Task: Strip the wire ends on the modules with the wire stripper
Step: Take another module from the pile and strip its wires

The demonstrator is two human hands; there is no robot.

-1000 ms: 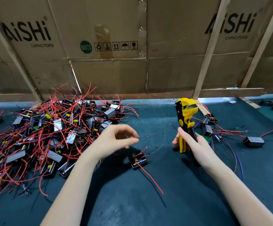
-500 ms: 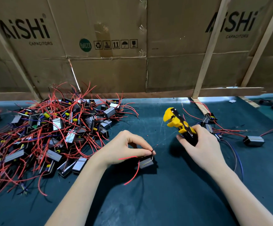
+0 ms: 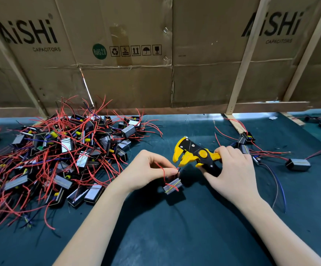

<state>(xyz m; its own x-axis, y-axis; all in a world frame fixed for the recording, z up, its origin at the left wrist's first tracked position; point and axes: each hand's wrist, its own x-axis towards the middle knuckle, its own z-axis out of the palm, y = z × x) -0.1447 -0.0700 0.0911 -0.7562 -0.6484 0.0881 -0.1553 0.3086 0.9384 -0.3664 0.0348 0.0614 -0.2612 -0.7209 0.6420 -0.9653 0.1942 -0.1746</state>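
My left hand (image 3: pixel 148 171) pinches the red and dark wire ends of a small grey module (image 3: pixel 172 186), which hangs just below my fingertips above the mat. My right hand (image 3: pixel 230 173) grips the handles of the yellow and black wire stripper (image 3: pixel 192 154). The stripper lies sideways, its jaws pointing left and down toward the pinched wire tips, a short gap away. A big heap of modules with red wires (image 3: pixel 60 160) lies to the left.
The dark green mat (image 3: pixel 175 237) covers the table. A few more modules (image 3: pixel 297 164) with red and blue wires lie to the right. Cardboard sheets (image 3: pixel 127 73) and wooden slats form a wall along the far edge.
My left hand lifted the module by its wires off the mat. My right hand tipped the stripper from upright to sideways and brought its jaws close to the wire ends.
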